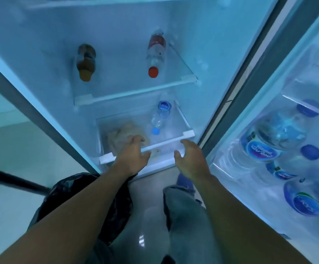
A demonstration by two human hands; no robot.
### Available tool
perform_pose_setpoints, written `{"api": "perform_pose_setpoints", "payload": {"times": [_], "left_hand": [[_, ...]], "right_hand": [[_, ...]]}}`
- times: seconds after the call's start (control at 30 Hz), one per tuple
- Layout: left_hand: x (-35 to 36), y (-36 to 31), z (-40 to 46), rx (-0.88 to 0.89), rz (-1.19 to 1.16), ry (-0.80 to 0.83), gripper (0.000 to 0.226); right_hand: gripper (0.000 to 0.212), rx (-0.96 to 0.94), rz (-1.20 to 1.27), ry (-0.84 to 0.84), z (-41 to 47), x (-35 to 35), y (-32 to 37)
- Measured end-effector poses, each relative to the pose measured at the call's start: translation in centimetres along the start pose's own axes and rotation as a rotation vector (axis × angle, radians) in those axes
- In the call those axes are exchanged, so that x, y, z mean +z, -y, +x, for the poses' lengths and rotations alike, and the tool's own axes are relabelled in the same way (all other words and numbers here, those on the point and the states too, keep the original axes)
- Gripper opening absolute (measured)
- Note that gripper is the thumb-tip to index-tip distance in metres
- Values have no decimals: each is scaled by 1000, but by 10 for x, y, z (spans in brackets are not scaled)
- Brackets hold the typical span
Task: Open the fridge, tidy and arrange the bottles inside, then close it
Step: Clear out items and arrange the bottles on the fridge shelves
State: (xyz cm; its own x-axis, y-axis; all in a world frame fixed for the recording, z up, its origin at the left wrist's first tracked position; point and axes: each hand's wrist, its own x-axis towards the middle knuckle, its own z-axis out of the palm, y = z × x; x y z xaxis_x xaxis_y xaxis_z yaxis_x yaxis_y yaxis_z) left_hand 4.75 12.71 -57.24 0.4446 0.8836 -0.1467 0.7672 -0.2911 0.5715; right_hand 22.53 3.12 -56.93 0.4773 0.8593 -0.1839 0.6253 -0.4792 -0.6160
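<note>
Open fridge (116, 25): both hands reach toward the lower shelf (166, 144), left hand (134, 153) and right hand (192, 159) spread, empty; water bottle (159, 117) behind.

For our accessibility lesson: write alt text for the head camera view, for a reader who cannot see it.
Looking down into an open fridge, a person's left hand and right hand, both empty, reach toward the lower shelf, where a blue-capped water bottle lies. A red-capped bottle and a brown bottle lie on the shelf above; large water bottles fill the door.
</note>
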Motion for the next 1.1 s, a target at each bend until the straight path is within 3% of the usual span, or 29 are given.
{"api": "perform_pose_setpoints", "payload": {"times": [0.53, 0.8, 0.97, 1.1], "left_hand": [[70, -19, 130, -206, -103, -86, 81], [74, -10, 144, -153, -238, -181, 65], [60, 4, 114, -74, -349, -287, 67], [40, 14, 91, 25, -398, -352, 65]], "right_hand": [[70, -132, -271, 142, 109, 31, -42], [79, -275, -521, 268, 123, 43, -53], [79, -232, -510, 328, 122, 42, -53], [77, -164, -264, 307, 113, 39, -39]]}}
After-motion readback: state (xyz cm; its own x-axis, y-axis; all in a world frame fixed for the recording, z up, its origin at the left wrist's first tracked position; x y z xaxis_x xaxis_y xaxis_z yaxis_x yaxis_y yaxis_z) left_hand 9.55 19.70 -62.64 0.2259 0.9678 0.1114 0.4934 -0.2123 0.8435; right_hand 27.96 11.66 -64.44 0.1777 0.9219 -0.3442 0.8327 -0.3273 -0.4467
